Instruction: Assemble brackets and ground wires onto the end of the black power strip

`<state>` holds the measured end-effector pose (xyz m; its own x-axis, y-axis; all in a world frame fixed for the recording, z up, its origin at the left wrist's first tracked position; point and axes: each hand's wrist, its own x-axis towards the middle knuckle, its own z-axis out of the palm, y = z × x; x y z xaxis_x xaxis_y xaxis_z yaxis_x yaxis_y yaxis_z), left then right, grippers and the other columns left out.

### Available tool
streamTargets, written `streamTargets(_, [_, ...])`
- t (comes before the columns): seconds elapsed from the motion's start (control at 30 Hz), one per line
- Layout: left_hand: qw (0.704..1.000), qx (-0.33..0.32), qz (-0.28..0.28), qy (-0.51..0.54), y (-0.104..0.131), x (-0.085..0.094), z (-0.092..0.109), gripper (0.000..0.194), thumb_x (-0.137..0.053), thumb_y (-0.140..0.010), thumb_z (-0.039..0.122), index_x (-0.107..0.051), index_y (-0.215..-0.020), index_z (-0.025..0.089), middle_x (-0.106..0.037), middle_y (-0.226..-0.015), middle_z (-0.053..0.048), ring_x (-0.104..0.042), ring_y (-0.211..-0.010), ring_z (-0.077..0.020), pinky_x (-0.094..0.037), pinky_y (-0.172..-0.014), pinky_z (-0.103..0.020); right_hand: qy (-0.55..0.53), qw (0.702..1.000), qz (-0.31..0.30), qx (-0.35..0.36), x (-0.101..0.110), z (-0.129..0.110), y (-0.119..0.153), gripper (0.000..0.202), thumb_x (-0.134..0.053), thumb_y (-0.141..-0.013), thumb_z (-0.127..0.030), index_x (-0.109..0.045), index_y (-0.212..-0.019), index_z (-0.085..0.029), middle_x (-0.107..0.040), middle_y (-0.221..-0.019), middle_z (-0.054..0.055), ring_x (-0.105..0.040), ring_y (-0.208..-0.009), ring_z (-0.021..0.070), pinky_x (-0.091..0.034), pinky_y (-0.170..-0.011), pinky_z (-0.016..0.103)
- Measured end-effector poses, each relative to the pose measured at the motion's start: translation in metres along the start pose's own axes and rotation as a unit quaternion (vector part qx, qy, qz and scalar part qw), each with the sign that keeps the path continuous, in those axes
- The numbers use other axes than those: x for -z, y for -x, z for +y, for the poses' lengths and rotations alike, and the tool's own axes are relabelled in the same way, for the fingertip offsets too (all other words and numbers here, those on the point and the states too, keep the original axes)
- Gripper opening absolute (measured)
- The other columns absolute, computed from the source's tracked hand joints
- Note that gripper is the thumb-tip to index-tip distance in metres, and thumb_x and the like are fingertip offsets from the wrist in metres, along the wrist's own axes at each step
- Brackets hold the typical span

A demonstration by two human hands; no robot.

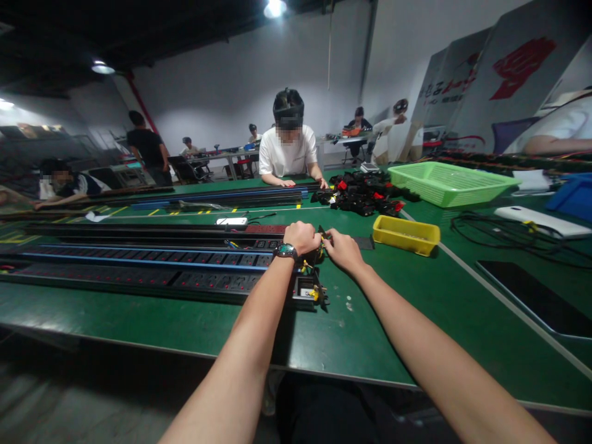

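Green tabletop (pixel 342 345), left hand (pixel 301 237) curled, right hand (pixel 343 251) loosely bent, both at yellow wires (pixel 322 242), exact grip hidden

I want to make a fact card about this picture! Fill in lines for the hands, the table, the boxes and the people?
Left hand: fist-like, at the strips' right ends, watch on wrist
Right hand: fingertips close to the left hand; what they touch is too small to tell
Table: green
Long strips: black, side by side, left of the right hand
Yellow bin: right of the hands
Green basket: beyond the bin
Pile: black and red parts
People: someone in white opposite, others behind
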<state>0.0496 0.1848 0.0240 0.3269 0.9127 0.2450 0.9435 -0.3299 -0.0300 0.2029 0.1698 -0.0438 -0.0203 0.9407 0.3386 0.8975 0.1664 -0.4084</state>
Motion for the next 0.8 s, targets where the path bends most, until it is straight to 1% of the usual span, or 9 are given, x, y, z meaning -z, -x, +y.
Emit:
streamTargets(0.23, [1.0,0.004,0.003,0.005,-0.001,0.001,0.0,0.04,-0.052,-0.093,0.04,-0.082,-0.103,0.016,-0.077,-0.1,-0.019,-0.073,-0.1,-0.0317,-0.056,-0.088,-0.039,-0.042,0.999,0.007,-0.014,-0.001,0.003,-0.003,0.027,-0.054,-0.1,-0.031,-0.066,-0.122,-0.023,-0.078,-0.106,0.009,-0.072,-0.095,0.0256,-0.047,-0.077,0.029])
streamTargets(0.37, [1.0,0.007,0.007,0.009,-0.003,0.0,0.0,0.04,-0.052,-0.093,0.04,-0.082,-0.102,0.016,-0.077,-0.1,-0.019,-0.073,-0.099,-0.0322,-0.055,-0.087,-0.039,-0.073,0.997,0.005,-0.029,-0.003,0.003,-0.007,0.028,-0.053,-0.098,-0.03,-0.067,-0.121,-0.022,-0.078,-0.106,0.009,-0.072,-0.096,0.0251,-0.046,-0.076,0.028])
streamTargets(0.5, [1.0,0.017,0.011,0.012,-0.005,-0.003,-0.001,0.039,-0.052,-0.092,0.039,-0.081,-0.1,0.015,-0.077,-0.099,-0.02,-0.073,-0.097,-0.0332,-0.055,-0.086,-0.04,-0.103,0.994,0.014,-0.025,-0.006,0.003,-0.009,0.026,-0.053,-0.097,-0.029,-0.068,-0.118,-0.022,-0.078,-0.106,0.009,-0.071,-0.096,0.0248,-0.044,-0.075,0.028])
streamTargets(0.63, [1.0,0.012,0.018,0.021,-0.006,-0.006,-0.004,0.036,-0.05,-0.093,0.038,-0.078,-0.102,0.018,-0.076,-0.102,-0.016,-0.072,-0.1,-0.0313,-0.054,-0.087,-0.039,-0.115,0.993,0.027,-0.024,-0.009,0.005,-0.009,0.024,-0.055,-0.096,-0.029,-0.069,-0.115,-0.022,-0.078,-0.105,0.009,-0.071,-0.096,0.0252,-0.044,-0.074,0.028])
streamTargets(0.8, [0.998,-0.026,0.027,0.04,-0.007,-0.007,-0.005,0.03,-0.052,-0.094,0.036,-0.074,-0.106,0.021,-0.075,-0.105,-0.01,-0.07,-0.1,-0.0248,-0.053,-0.085,-0.032,-0.166,0.984,0.049,-0.032,-0.01,0.002,-0.013,0.018,-0.058,-0.094,-0.027,-0.07,-0.106,-0.021,-0.078,-0.099,0.007,-0.071,-0.09,0.0215,-0.045,-0.073,0.026])
